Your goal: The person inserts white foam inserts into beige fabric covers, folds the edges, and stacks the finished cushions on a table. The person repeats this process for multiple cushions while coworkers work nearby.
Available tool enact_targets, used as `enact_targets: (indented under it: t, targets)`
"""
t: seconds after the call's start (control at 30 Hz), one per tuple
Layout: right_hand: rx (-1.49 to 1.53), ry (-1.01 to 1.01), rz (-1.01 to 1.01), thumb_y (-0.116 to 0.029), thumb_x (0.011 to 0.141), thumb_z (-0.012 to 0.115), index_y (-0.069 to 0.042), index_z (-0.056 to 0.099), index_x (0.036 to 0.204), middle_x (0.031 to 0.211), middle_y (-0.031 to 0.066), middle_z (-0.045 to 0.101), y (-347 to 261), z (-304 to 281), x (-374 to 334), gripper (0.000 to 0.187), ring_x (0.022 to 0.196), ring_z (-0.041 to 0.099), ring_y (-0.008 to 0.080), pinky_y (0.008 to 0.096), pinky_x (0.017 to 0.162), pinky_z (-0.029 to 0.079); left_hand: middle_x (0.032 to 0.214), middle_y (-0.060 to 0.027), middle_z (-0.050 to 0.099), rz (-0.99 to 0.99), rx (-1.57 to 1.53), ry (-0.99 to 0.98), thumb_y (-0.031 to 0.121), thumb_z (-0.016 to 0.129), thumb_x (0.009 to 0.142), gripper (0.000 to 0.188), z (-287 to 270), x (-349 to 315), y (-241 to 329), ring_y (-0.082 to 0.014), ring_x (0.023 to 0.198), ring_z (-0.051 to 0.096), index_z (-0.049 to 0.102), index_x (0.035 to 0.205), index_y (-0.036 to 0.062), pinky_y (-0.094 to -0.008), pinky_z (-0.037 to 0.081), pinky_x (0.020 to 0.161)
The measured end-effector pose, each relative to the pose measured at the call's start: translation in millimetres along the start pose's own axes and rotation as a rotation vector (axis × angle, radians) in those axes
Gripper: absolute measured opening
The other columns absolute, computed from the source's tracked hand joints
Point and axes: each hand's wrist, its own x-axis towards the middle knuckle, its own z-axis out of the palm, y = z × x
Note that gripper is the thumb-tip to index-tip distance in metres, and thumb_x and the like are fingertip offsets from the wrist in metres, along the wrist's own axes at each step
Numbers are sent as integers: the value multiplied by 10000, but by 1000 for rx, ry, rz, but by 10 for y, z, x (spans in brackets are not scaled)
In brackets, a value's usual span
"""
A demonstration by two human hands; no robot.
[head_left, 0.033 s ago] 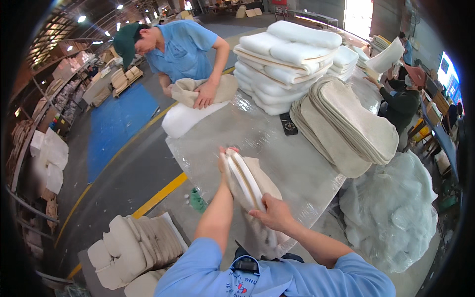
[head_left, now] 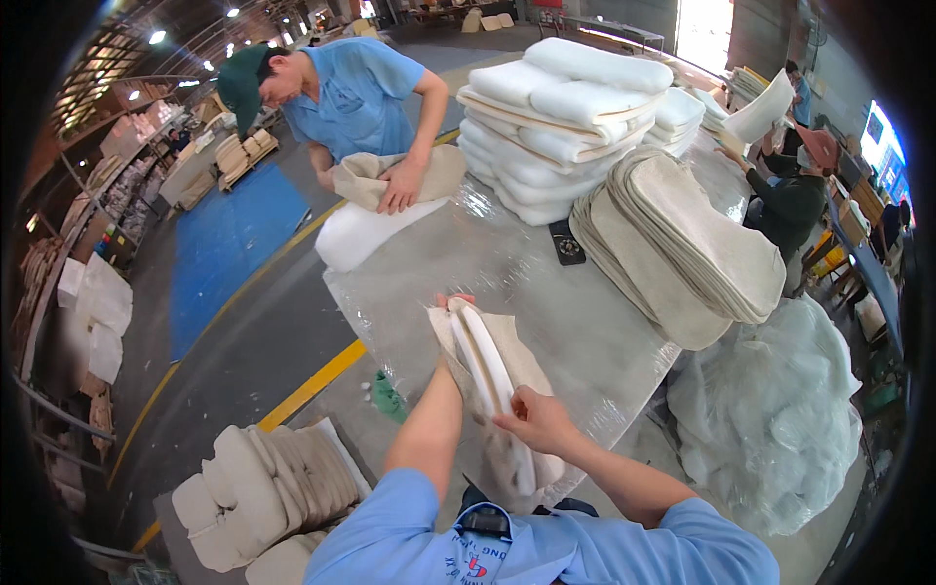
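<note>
A curved white pad with a tan middle layer (head_left: 485,363) stands on edge, partly inside a beige fabric cover (head_left: 527,363) whose opening gapes along it. My left hand (head_left: 455,300) grips the far end of the cover from behind; most of it is hidden by the fabric. Nearer to me, my right hand (head_left: 536,421) is closed, thumb and fingers pinching at the pad's right side by the cover's edge. The near part of the cover hangs toward my body at the table's front edge.
The plastic-covered table (head_left: 419,292) holds a tall stack of white pads (head_left: 556,127), a pile of beige covers (head_left: 682,244) and a small black object (head_left: 566,242). Across the left corner, a co-worker (head_left: 361,97) handles another cover. Stacked beige cushions (head_left: 273,487) and a clear plastic bag (head_left: 770,419) flank me.
The cover's far left edge has spread away from the pad, and the opening is wider. My left hand has become more hidden behind the fabric. My right hand has shifted slightly.
</note>
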Motion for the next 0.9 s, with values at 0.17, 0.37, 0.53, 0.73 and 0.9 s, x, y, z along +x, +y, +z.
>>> enact_targets:
  t: [0.17, 0.37, 0.53, 0.73, 0.9]
  targets:
    - [435, 373, -185, -308, 949, 796, -33, 692, 1170, 1118, 156, 731, 176, 21, 992, 368, 956, 687, 270, 397, 813, 547, 1218, -75, 698, -59, -139, -97, 685, 462, 1079, 671, -142, -57, -265, -229, 1066, 698, 625, 1339, 89, -401, 613, 904]
    - [199, 471, -335, -215, 896, 808, -41, 728, 1203, 1172, 123, 734, 119, -126, 2181, 362, 1024, 657, 348, 450, 898, 531, 1342, -79, 658, -29, 142, -86, 506, 569, 1105, 602, 134, -201, -280, -204, 1194, 639, 564, 1486, 40, -364, 512, 1026]
    - [333, 482, -372, -122, 937, 766, -37, 747, 1058, 1167, 110, 746, 85, 65, 2262, 149, 1046, 641, 318, 419, 915, 524, 1215, -108, 748, 111, 614, 176, 204, 603, 1077, 356, 199, -195, -131, -226, 1107, 696, 672, 1344, -21, -360, 530, 943]
    - [469, 517, -315, -42, 975, 724, -32, 679, 962, 1206, 96, 736, 257, 42, 2167, 48, 1089, 635, 278, 381, 923, 522, 1064, -158, 714, 454, 1014, 440, 126, 588, 1070, 205, 526, -104, -388, -292, 992, 674, 705, 1139, -27, -404, 521, 896]
    - [616, 565, -292, -28, 1005, 699, -35, 658, 958, 1212, 112, 726, 439, 44, 2086, 64, 1065, 629, 233, 336, 906, 516, 1132, -136, 677, 579, 1016, 412, 98, 553, 1091, 181, 702, -104, -579, -261, 1028, 667, 688, 1128, -16, -372, 516, 950]
